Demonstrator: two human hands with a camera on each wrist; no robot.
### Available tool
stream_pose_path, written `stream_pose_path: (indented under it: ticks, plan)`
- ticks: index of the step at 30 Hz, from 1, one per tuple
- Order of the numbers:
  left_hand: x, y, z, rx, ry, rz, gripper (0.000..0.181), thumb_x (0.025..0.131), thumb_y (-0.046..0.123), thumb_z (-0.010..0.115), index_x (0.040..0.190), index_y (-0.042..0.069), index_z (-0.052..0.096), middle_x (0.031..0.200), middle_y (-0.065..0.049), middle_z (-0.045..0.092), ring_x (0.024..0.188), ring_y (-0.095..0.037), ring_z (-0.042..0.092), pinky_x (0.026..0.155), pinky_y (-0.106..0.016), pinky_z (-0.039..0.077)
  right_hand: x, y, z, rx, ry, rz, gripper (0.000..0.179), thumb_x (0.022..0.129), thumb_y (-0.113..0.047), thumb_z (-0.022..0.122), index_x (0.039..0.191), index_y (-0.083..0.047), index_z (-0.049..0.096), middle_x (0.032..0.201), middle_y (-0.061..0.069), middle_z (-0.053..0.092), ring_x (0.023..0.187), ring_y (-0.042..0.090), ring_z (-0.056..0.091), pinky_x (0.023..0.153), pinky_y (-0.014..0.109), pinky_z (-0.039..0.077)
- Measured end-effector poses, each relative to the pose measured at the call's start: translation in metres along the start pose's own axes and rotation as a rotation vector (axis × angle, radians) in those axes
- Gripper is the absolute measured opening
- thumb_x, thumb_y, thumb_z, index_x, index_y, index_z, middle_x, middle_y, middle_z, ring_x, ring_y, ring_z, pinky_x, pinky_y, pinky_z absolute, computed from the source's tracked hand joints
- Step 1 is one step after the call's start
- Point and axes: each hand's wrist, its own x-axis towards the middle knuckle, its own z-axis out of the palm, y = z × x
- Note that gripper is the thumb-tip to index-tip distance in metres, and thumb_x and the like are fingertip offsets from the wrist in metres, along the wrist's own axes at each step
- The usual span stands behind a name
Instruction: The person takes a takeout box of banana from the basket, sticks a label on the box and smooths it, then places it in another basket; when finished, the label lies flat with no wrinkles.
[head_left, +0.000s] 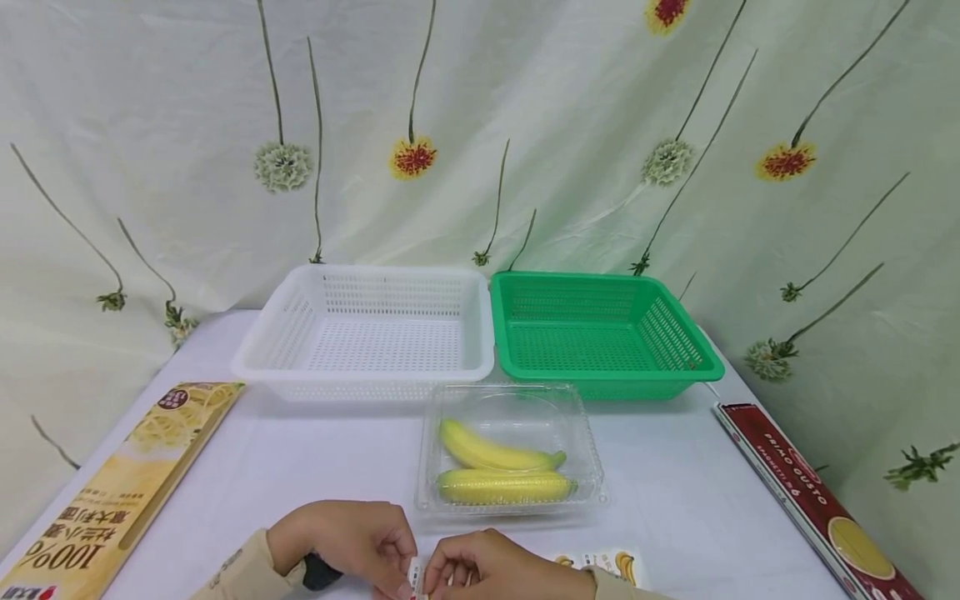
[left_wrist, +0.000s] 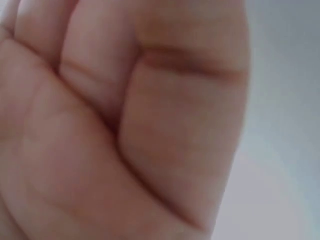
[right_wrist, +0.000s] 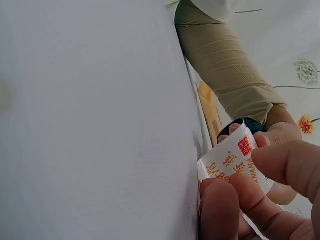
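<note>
Left grip (head_left: 356, 537), right grip (head_left: 498, 567) pinching label (right_wrist: 227, 159) toward near edge of table (head_left: 322, 450); likely handling light, flimsy; corners offering best hold.

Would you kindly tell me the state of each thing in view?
Label: held, partly covered
Left grip: pinching the label
Right grip: pinching the label
Clear container: appears closed
Two bananas: unpeeled, inside it
White basket: upright, open-topped
Green basket: upright, open-topped
Yellow pasta pack: lying flat
Red spaghetti box: lying flat
Printed sheet: flat, partly hidden

Booth-like setup, cloth backdrop (head_left: 480, 92) (flower-printed), white-covered table (head_left: 322, 454)
</note>
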Motion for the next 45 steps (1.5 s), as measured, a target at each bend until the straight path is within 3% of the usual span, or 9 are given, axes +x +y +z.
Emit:
stream_pose_path:
  ticks: [8, 18, 27, 31, 38, 41, 45]
  plan:
    - [0.006, -0.003, 0.006, -0.060, -0.007, 0.057, 0.021, 0.101, -0.003, 0.069, 0.094, -0.022, 0.067, 0.078, -0.043, 0.058, 0.068, 0.007, 0.057, 0.063, -0.010, 0.043, 0.002, 0.002, 0.002, 0.000, 0.022, 0.009, 0.017, 0.104, -0.010, 0.071, 0.106, 0.008, 0.070, 0.084, -0.017, 0.065, 0.073, -0.009, 0.057, 0.069, 0.010, 0.048]
    - [0.010, -0.007, 0.008, -0.023, 0.000, 0.102, 0.019, 0.102, -0.001, 0.068, 0.091, -0.017, 0.068, 0.077, -0.039, 0.061, 0.063, 0.007, 0.049, 0.055, -0.013, 0.033, 0.002, 0.000, 0.004, 0.007, 0.074, 0.012, 0.024, 0.103, -0.012, 0.073, 0.092, 0.008, 0.065, 0.071, -0.017, 0.059, 0.065, -0.010, 0.052, 0.061, 0.008, 0.042]
    - [0.000, 0.001, 0.002, 0.005, 0.012, 0.013, 0.020, 0.099, 0.001, 0.073, 0.090, -0.017, 0.069, 0.080, -0.040, 0.066, 0.063, 0.009, 0.049, 0.055, -0.012, 0.032, 0.002, -0.002, 0.002, -0.033, 0.045, -0.017, 0.018, 0.105, -0.006, 0.065, 0.094, 0.008, 0.064, 0.070, -0.017, 0.051, 0.063, -0.010, 0.044, 0.059, 0.010, 0.036]
    - [-0.006, 0.000, -0.002, 0.029, 0.030, -0.030, 0.018, 0.095, 0.001, 0.076, 0.090, -0.015, 0.072, 0.078, -0.039, 0.068, 0.058, 0.010, 0.042, 0.052, -0.014, 0.026, 0.001, -0.002, 0.003, -0.042, 0.057, -0.012, 0.013, 0.102, -0.003, 0.063, 0.094, 0.007, 0.062, 0.068, -0.018, 0.047, 0.061, -0.010, 0.041, 0.057, 0.011, 0.032]
    - [-0.013, -0.002, -0.009, 0.108, 0.100, -0.076, 0.012, 0.090, 0.003, 0.081, 0.085, -0.008, 0.078, 0.071, -0.021, 0.075, 0.054, 0.010, 0.043, 0.050, -0.014, 0.024, 0.001, -0.003, 0.003, -0.035, 0.075, -0.032, 0.010, 0.100, -0.002, 0.059, 0.099, 0.008, 0.062, 0.066, -0.017, 0.041, 0.060, -0.009, 0.036, 0.058, 0.012, 0.030]
    - [-0.016, -0.002, -0.010, 0.115, 0.131, -0.091, 0.009, 0.090, 0.002, 0.081, 0.085, -0.005, 0.079, 0.071, -0.012, 0.077, 0.056, 0.009, 0.048, 0.051, -0.013, 0.027, 0.000, -0.003, 0.004, 0.012, 0.089, -0.053, 0.011, 0.101, -0.001, 0.058, 0.099, 0.010, 0.061, 0.070, -0.010, 0.056, 0.065, -0.010, 0.047, 0.063, 0.010, 0.040]
    - [-0.019, 0.000, -0.013, 0.141, 0.186, -0.124, 0.005, 0.088, 0.002, 0.080, 0.084, -0.001, 0.082, 0.071, -0.004, 0.077, 0.056, 0.006, 0.049, 0.052, -0.013, 0.030, -0.001, -0.005, 0.007, 0.107, 0.093, -0.075, 0.014, 0.103, 0.001, 0.057, 0.100, 0.014, 0.058, 0.077, 0.023, 0.067, 0.070, -0.006, 0.059, 0.067, 0.012, 0.049]
